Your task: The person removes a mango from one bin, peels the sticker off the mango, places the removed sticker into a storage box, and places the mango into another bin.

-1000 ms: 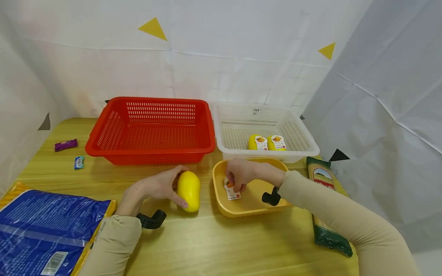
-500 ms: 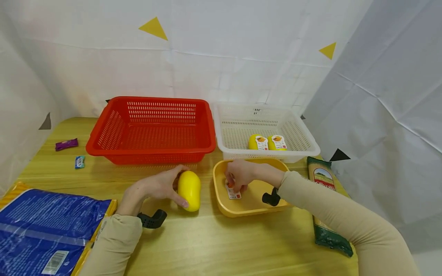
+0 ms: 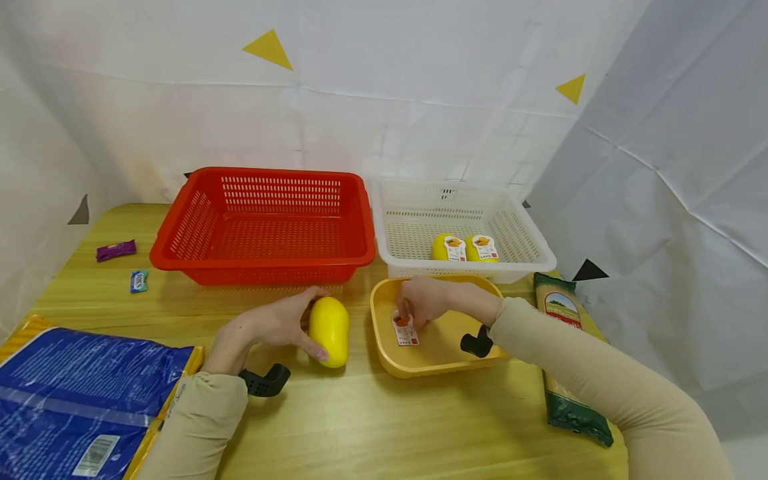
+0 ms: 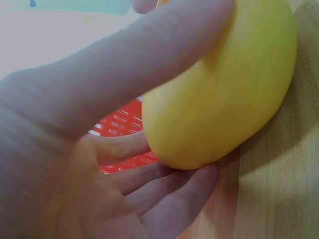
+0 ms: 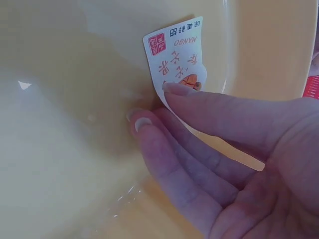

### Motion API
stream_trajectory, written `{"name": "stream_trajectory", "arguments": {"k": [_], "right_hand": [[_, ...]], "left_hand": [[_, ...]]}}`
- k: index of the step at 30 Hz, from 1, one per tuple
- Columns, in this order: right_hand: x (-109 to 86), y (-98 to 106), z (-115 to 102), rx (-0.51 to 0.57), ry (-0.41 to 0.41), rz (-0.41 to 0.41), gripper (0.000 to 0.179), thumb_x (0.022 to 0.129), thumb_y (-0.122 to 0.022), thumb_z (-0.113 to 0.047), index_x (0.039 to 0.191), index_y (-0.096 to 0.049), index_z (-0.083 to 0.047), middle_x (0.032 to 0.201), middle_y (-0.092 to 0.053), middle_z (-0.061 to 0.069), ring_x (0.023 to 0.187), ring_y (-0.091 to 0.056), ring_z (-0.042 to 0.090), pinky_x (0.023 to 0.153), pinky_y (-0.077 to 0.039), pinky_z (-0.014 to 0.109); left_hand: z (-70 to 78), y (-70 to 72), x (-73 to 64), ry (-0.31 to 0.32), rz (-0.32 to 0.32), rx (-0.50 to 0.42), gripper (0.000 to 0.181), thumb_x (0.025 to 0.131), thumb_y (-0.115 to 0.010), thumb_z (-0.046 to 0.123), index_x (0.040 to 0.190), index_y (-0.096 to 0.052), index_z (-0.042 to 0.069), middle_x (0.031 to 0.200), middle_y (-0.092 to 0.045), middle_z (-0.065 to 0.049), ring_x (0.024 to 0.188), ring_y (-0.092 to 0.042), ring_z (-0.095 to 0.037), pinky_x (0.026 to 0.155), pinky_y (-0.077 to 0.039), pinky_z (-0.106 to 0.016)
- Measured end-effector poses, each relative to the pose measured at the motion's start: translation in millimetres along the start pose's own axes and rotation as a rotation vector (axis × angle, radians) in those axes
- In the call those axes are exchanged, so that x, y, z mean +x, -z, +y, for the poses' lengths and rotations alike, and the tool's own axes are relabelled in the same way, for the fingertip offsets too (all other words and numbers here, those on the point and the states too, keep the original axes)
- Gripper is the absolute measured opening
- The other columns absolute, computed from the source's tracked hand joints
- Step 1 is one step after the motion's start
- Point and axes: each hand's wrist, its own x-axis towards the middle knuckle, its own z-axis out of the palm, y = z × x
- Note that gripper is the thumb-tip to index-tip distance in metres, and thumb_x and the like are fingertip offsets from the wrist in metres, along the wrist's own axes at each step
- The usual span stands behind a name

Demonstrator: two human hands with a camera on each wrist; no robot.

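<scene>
My left hand (image 3: 273, 327) grips a smooth yellow mango (image 3: 331, 333) on the wooden table, thumb on one side and fingers around the other. In the left wrist view the thumb lies across the mango (image 4: 234, 99) and the fingertips reach under its end. Inside the yellow basin (image 3: 420, 371), my right hand (image 3: 429, 299) pinches a white mango label (image 3: 405, 333) by its edge. The right wrist view shows the label (image 5: 174, 55) between thumb and fingers, its printed face and orange fruit picture visible and its edge bent up from the basin floor.
Behind the left hand stands a red slotted basket (image 3: 264, 264). A white basket (image 3: 528, 247) beside it contains two labelled yellow mangoes (image 3: 443, 249). A green packet (image 3: 579, 413) lies right, a blue bag (image 3: 84, 393) left, near purple (image 3: 117, 251) and blue (image 3: 138, 281) wrapped sweets.
My right hand has shifted slightly right within the basin, uncovering more of the label's upper part. The left hand and the mango stay in place.
</scene>
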Motion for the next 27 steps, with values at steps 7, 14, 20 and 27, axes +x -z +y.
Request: {"name": "stream_trajectory", "arguments": {"k": [7,14,20,27], "right_hand": [[-4.1,0.2,2.2,-0.015,0.002,0.001,0.02,0.077,-0.078,0.0,0.094,-0.074,-0.009,0.075,-0.065,-0.002,0.065,-0.054,0.009,0.058,-0.045,0.018],[-6.8,-0.5,3.0,0.002,-0.015,-0.004,0.021,0.08,-0.076,0.0,0.099,-0.074,-0.01,0.081,-0.066,0.001,0.065,-0.054,0.01,0.058,-0.046,0.019],[-8.9,1.8,2.0,-0.002,0.007,-0.008,0.021,0.08,-0.076,-0.001,0.099,-0.074,-0.009,0.078,-0.066,0.0,0.062,-0.054,0.008,0.058,-0.045,0.018],[-21.6,7.7,-1.0,0.016,0.067,0.04,0.021,0.082,-0.079,-0.006,0.102,-0.071,-0.004,0.074,-0.066,-0.001,0.061,-0.055,0.007,0.06,-0.048,0.02]], "left_hand": [[1.5,0.3,-1.0,0.008,-0.004,0.008,0.103,0.074,-0.091,0.027,0.15,-0.027,0.001,0.144,-0.044,-0.019,0.132,-0.046,-0.034,0.112,-0.04,-0.051],[-0.3,-0.4,-0.9,0.006,-0.006,0.0,0.103,0.073,-0.091,0.028,0.15,-0.027,0.002,0.143,-0.045,-0.018,0.133,-0.046,-0.034,0.113,-0.04,-0.051],[-0.7,-1.0,-0.4,0.002,-0.01,0.001,0.103,0.074,-0.09,0.03,0.149,-0.027,0.002,0.143,-0.045,-0.018,0.132,-0.045,-0.034,0.113,-0.039,-0.051],[-1.6,-0.1,0.1,0.01,0.0,0.005,0.103,0.072,-0.091,0.03,0.15,-0.028,0.004,0.142,-0.046,-0.015,0.131,-0.047,-0.031,0.113,-0.039,-0.049]]}}
